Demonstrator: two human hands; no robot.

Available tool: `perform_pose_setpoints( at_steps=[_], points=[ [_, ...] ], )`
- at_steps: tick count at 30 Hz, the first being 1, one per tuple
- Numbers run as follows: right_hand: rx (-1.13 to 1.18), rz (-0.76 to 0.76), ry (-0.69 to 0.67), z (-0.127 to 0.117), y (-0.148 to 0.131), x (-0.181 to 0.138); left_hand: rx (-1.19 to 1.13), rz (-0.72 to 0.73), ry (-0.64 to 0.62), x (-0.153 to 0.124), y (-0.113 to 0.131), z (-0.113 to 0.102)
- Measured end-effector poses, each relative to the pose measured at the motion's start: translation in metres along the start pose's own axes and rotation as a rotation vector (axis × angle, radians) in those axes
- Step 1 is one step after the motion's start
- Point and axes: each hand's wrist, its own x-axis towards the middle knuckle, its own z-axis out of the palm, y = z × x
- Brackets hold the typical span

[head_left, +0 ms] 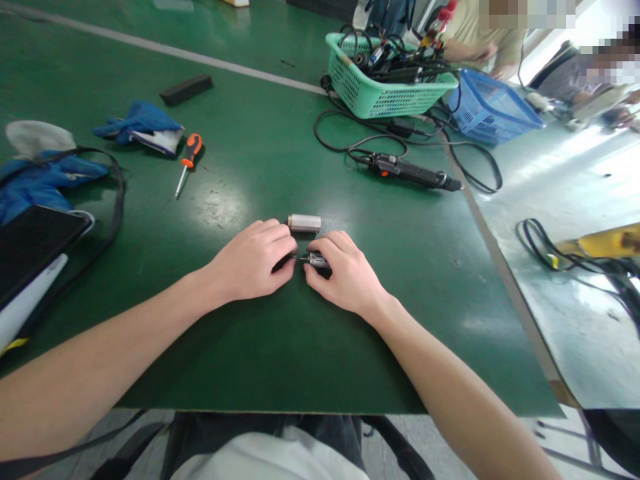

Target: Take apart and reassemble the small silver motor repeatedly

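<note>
My right hand (pixel 347 273) is closed round a small silver-and-dark cylindrical part (pixel 318 260). A thin shaft sticks out of its left end, pointing at my other hand. My left hand (pixel 260 260) is also closed, thumb and fingertips together just left of that shaft; a small dark bit shows at the fingertips, too little to name. Just beyond both hands a silver metal cylinder (pixel 306 223) lies on its side on the green tabletop (pixel 280 353), close to my left fingers. Both wrists rest near the table surface.
An orange-handled screwdriver (pixel 192 152), blue gloves (pixel 143 125) and a dark block (pixel 187 89) lie to the left. A corded electric screwdriver (pixel 413 171) lies ahead right, below a green basket (pixel 395 97) of cables and a blue basket (pixel 487 110). Another person's hands (pixel 493 60) are beyond.
</note>
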Motion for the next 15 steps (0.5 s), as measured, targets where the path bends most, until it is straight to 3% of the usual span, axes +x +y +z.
perform_pose_setpoints(
  at_steps=[15],
  points=[
    [0.006, -0.009, -0.002, -0.0008, 0.0, 0.0007, -0.017, 0.018, -0.018, -0.0012, -0.0007, 0.0014]
  ],
)
